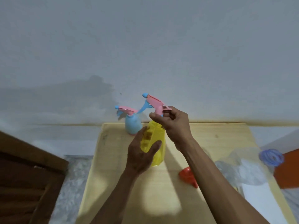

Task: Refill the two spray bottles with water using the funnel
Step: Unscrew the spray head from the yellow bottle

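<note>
Left hand (140, 156) grasping yellow bottle (156, 143), right hand (174, 125) pinching pink sprayer (154, 105); blue bottle (133, 122) just behind, funnel (188, 176) right, table (218, 136) edge beyond.

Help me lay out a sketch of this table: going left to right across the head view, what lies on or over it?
blue spray bottle → yellow spray bottle, held by both hands → orange funnel → clear plastic bottle with blue cap
</note>
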`<state>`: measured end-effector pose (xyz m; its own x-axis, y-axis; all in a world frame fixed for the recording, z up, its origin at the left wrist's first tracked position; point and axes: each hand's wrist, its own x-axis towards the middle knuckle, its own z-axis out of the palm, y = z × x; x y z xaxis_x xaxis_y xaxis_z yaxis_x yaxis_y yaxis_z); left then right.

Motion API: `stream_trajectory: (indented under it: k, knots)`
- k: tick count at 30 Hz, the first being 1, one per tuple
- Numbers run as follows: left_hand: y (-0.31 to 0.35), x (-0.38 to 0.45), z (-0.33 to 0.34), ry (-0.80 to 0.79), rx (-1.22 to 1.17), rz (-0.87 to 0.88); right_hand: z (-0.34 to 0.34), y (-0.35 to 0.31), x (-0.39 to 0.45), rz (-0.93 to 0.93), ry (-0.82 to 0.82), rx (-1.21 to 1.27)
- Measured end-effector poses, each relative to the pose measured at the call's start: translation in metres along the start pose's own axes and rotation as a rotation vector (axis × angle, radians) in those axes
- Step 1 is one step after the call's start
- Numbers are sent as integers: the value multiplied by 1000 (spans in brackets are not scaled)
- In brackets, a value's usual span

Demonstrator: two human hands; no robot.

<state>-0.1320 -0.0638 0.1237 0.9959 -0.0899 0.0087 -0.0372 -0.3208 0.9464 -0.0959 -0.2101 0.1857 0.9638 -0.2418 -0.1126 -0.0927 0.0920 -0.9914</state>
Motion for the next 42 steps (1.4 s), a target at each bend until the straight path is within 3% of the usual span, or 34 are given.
stream_trajectory:
  k: [12, 20, 28, 42]
  knots:
    - [27, -98, -38, -72, -194, 40, 12, -23, -109, 19, -33, 71]
    - [37, -142, -39, -27, -261, 114, 12, -27, -163, -45, 83, 175]
    - [55, -143, -33, -44, -273, 105, 3, -31, -169, -132, 125, 160]
    - [61, -129, -29, 15, -260, 99, 2, -39, -156, -64, 28, 163]
